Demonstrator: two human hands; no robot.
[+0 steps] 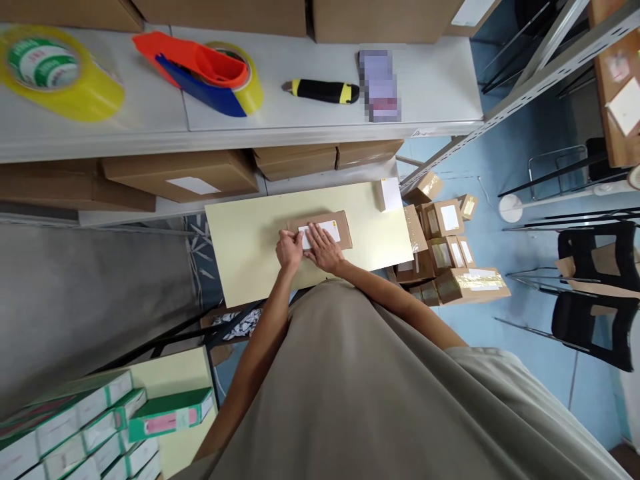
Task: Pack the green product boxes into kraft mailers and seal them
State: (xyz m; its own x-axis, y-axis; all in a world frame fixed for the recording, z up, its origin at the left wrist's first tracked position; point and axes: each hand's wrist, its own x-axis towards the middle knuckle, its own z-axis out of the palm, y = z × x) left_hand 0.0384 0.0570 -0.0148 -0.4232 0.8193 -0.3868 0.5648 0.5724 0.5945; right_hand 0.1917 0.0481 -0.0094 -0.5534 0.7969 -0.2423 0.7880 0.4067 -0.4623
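A small brown cardboard box (340, 223) with a white label (330, 230) lies on a pale yellow table (240, 247). My right hand (324, 248) lies flat on the label, fingers stretched out and pressing on it. My left hand (289, 249) rests at the box's left end, fingers curled against the label's edge. Whether it grips anything is too small to make out.
A white shelf (310, 127) above holds a yellow tape roll (55, 73), a tape dispenser (205, 73) and a utility knife (320, 91). Sealed labelled boxes (450, 253) are piled on the blue floor at right. Green-and-white cartons (90, 427) lie bottom left. Black chairs (595, 293) stand far right.
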